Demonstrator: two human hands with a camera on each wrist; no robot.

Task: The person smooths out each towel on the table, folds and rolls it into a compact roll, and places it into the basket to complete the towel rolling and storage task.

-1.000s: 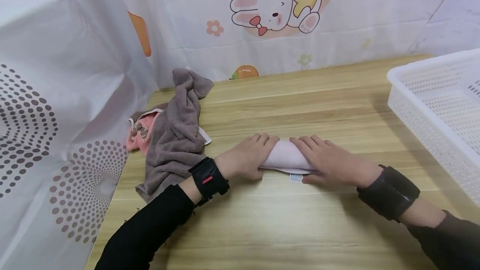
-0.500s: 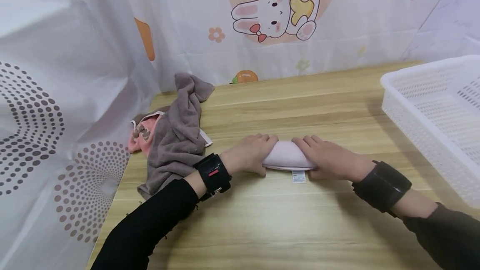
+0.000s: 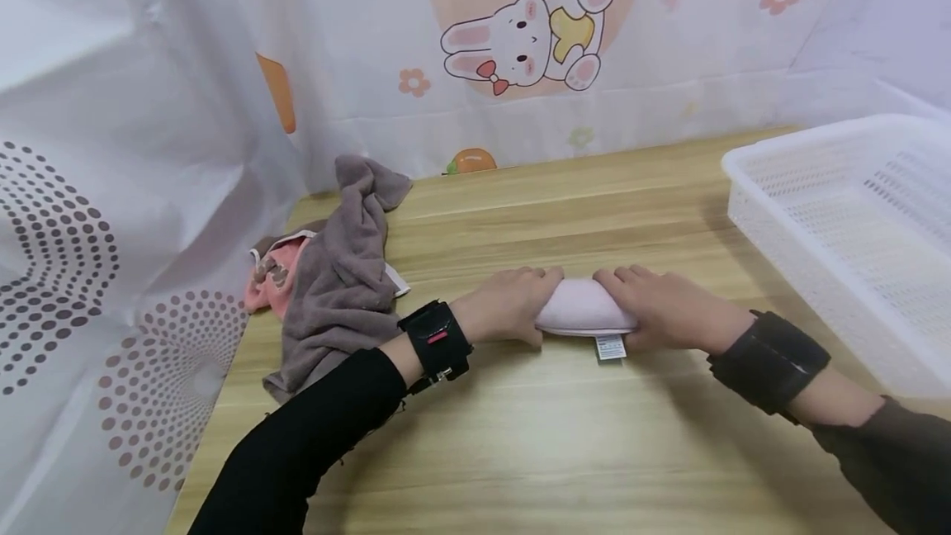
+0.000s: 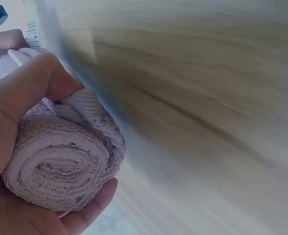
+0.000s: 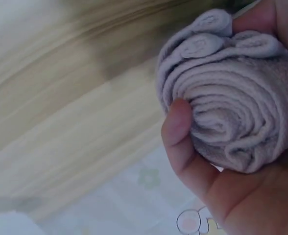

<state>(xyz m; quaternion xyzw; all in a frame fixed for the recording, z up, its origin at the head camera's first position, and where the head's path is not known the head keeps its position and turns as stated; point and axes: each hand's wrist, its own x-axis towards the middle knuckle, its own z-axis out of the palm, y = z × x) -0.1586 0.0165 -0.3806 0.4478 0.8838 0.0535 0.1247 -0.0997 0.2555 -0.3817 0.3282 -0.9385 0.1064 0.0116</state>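
A pale pink towel (image 3: 583,305), rolled into a short thick cylinder, lies between both hands at the middle of the table. My left hand (image 3: 513,304) grips its left end, thumb on the near side and fingers over the far side. The right hand (image 3: 664,308) holds the other end the same way. A small white label (image 3: 611,347) sticks out from the near edge of the roll. In the left wrist view the spiral end of the towel (image 4: 60,169) shows between thumb and fingers. Looser folded layers of the towel (image 5: 232,103) fill the right wrist view.
A crumpled grey-brown towel (image 3: 342,271) with a pink patterned part (image 3: 275,275) lies at the table's left edge. On the right stands a white perforated plastic basket (image 3: 810,246). A printed curtain (image 3: 357,81) hangs behind the wooden table (image 3: 520,452).
The roll looks slightly shorter and plumper between the hands, and its label hangs out further. Both hands keep their hold. The head view has shifted, bringing more of the basket into sight.
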